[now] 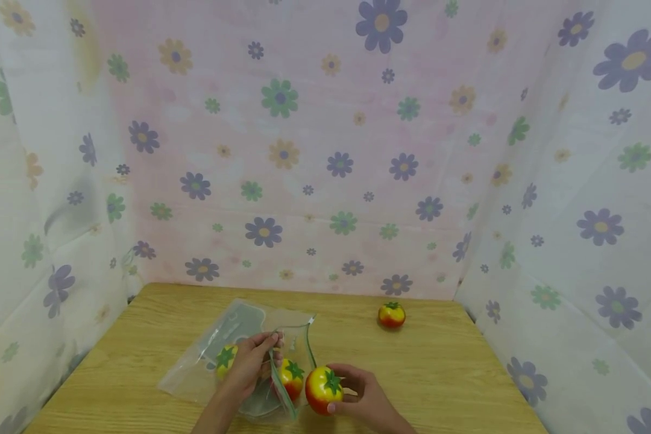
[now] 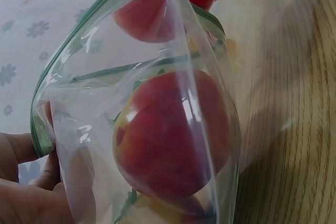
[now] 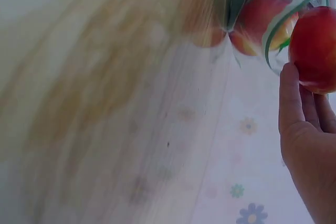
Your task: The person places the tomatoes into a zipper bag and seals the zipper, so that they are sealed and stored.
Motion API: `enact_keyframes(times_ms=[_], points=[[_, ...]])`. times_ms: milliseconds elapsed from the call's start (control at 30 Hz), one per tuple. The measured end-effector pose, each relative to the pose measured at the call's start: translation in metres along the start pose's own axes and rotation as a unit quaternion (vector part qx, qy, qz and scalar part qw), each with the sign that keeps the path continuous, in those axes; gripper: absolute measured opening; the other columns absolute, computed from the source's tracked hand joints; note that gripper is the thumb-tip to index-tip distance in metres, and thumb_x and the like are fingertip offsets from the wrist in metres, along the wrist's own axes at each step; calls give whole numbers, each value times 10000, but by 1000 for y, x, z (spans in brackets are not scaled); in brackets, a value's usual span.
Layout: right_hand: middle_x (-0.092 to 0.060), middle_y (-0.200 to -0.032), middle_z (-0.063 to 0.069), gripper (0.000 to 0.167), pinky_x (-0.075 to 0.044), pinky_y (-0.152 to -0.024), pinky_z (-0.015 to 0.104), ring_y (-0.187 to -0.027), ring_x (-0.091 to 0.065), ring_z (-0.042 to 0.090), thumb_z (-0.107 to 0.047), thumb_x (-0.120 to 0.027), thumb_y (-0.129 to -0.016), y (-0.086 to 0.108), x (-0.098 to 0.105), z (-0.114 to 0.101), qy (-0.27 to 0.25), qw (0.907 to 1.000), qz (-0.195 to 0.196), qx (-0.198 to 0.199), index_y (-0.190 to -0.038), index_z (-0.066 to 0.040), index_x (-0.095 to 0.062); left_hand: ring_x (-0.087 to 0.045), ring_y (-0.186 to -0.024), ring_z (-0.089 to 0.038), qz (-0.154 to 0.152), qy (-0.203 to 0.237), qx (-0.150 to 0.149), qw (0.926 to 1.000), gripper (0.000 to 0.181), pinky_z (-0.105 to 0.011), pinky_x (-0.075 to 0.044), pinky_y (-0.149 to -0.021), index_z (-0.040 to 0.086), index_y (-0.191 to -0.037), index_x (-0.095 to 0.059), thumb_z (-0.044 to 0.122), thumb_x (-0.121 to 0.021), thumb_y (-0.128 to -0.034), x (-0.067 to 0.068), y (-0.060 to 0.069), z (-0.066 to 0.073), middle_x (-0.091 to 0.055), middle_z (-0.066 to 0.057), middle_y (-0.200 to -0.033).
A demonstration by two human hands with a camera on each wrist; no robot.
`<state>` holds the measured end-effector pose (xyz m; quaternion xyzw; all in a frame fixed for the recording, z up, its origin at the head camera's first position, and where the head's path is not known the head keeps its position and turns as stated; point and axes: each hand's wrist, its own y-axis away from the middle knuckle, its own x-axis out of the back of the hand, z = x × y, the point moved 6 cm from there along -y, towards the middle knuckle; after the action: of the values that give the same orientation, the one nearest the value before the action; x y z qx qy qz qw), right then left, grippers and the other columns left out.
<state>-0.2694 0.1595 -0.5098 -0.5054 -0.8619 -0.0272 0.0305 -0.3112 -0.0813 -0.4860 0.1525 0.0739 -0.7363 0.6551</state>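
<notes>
My left hand (image 1: pixel 248 364) pinches the green-edged rim of a clear zip bag (image 1: pixel 192 361), whose mouth gapes toward the right. Inside the bag are a red-and-yellow tomato (image 1: pixel 293 378) near the opening and another tomato (image 1: pixel 225 357) farther left, partly behind the left hand. My right hand (image 1: pixel 367 395) holds a third tomato (image 1: pixel 321 389) with a green star-shaped top, right beside the bag's mouth. In the left wrist view, this held tomato (image 2: pixel 147 17) shows partly through the plastic above the bagged tomato (image 2: pixel 170 135). The right wrist view shows fingertips against the held tomato (image 3: pixel 317 51).
One more tomato (image 1: pixel 392 315) stands toward the back right of the wooden table (image 1: pixel 439 374). Flower-patterned cloth (image 1: pixel 314 132) hangs behind the table and along both sides.
</notes>
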Motion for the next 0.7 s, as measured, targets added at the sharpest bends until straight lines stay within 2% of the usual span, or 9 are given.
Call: enact_keyframes(times_ms=[367, 533, 700], points=[[-616, -1382, 110, 484, -565, -952, 287, -1141, -636, 206, -110, -708, -962, -9, -17, -5, -52, 9978, -539, 375, -1423, -62, -569, -616, -667, -64, -101, 94, -7, 9999, 310, -200, -586, -654, -138, -1194, -599, 135, -567, -1051, -2, -1, -2, -659, -2, -876], [-627, -1376, 94, 476, -567, -954, 299, -1139, -644, 198, -101, -701, -964, -13, -21, -9, -39, 9967, -693, 415, -1420, -55, -572, -613, -656, -61, -129, 109, -22, 9999, 279, -195, -583, -642, -114, -1164, -621, 135, -569, -1049, -3, -1, -1, -656, 0, -870], [-628, -1370, 104, 478, -569, -948, 296, -1128, -640, 205, -115, -709, -961, -15, -23, -13, -27, 9973, -662, 308, -1414, -38, -575, -612, -662, -61, -169, 84, -27, 9998, 258, -192, -583, -646, -96, -1155, -627, 132, -566, -1051, -4, -1, -1, -654, -9, -884]])
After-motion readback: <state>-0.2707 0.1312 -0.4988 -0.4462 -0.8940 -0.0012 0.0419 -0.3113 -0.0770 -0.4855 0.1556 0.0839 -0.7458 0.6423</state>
